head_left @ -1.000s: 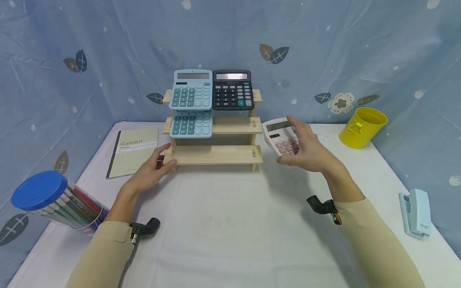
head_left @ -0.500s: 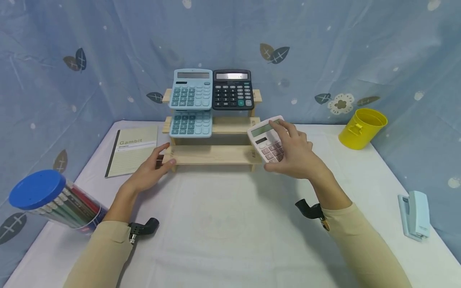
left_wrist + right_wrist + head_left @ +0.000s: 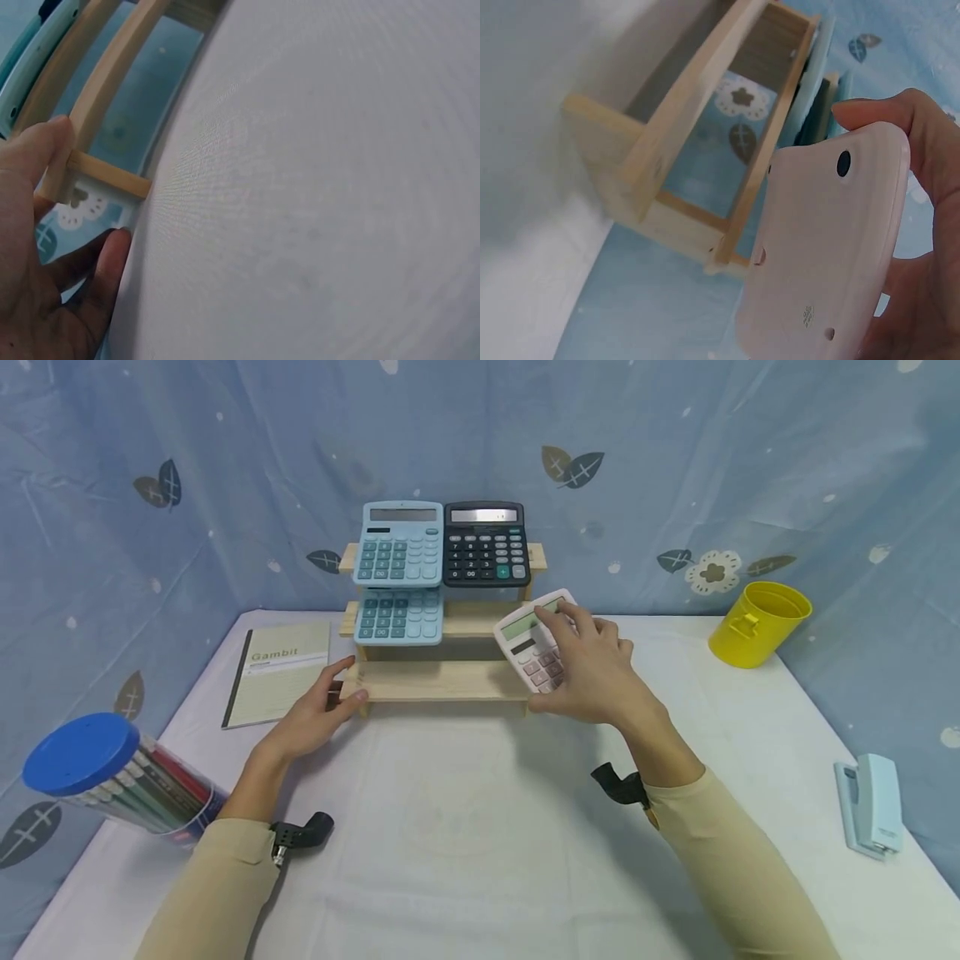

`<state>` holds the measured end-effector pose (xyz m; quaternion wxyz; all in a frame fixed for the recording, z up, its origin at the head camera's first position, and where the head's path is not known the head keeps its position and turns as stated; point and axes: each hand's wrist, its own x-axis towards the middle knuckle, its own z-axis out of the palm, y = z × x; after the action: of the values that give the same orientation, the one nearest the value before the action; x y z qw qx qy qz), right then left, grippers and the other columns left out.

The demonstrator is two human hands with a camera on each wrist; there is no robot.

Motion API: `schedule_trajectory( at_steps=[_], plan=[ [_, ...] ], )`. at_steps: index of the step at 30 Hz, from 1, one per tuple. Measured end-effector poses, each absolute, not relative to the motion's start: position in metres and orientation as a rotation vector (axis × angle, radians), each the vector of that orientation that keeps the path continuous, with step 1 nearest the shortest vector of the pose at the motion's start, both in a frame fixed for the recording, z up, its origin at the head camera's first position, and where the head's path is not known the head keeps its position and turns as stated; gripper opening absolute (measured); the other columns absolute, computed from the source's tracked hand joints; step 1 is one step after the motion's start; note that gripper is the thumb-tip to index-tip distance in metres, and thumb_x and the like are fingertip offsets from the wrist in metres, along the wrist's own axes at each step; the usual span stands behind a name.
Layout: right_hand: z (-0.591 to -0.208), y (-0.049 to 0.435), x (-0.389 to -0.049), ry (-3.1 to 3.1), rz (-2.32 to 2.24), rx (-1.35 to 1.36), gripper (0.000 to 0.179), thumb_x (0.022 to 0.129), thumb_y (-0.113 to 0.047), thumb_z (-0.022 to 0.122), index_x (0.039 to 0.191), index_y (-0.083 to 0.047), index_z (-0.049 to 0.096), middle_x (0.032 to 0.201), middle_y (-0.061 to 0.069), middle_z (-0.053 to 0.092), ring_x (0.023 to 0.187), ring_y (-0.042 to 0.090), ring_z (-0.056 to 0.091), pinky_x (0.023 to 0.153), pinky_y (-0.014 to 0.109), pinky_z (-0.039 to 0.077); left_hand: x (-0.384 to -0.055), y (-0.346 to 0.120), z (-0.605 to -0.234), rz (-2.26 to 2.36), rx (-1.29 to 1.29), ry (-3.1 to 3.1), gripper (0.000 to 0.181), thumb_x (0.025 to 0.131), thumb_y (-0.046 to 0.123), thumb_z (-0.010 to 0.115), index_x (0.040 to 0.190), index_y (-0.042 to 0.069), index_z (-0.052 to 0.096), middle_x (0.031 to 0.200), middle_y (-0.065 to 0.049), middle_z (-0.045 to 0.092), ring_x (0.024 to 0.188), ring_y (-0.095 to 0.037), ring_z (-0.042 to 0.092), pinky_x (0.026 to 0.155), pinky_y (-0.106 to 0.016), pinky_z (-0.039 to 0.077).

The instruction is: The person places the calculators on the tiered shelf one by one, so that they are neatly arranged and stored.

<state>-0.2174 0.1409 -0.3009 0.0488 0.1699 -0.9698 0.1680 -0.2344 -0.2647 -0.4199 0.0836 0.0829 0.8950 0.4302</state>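
Observation:
My right hand (image 3: 592,672) grips a white-and-pink calculator (image 3: 521,647) by its right side, holding it tilted in front of the right end of the wooden shelf (image 3: 442,681). The right wrist view shows the calculator's plain back (image 3: 817,232), with the thumb (image 3: 870,112) at one edge. At the shelf's left end, my left hand (image 3: 307,718) holds the lowest board; its thumb (image 3: 45,142) presses on the board's corner. A light blue calculator (image 3: 397,547) and a black calculator (image 3: 486,547) stand side by side on the top tier. Another blue calculator (image 3: 397,620) leans on the middle tier.
A notebook (image 3: 281,672) lies left of the shelf. Nearer, a tub of pencils (image 3: 161,789) with a blue lid stands by my left forearm. A yellow bucket (image 3: 750,635) is at the back right, and a light blue stapler (image 3: 873,806) lies near the right edge.
My right hand has carried the white-and-pink calculator leftward and slightly up, from beside the shelf to in front of its right end. My left hand stays at the shelf's left end.

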Motion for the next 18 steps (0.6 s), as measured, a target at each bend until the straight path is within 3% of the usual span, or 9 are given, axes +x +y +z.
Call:
schedule_trajectory(
  at_steps=[18],
  plan=[
    [-0.304,0.101,-0.239,-3.0,0.63,0.429,0.105,0.069,-0.046,0.084,0.16,-0.028,0.034,0.164,0.013,0.028,0.132,0.048,0.034,0.095,0.062,0.033,-0.234,-0.263,-0.419,1.274,0.245,2.68,0.079,0.104,0.056,0.051,0.166,0.032,0.007,0.154,-0.027,0.041,0.136,-0.042,0.047,0.107,-0.059,0.04]
  ],
)
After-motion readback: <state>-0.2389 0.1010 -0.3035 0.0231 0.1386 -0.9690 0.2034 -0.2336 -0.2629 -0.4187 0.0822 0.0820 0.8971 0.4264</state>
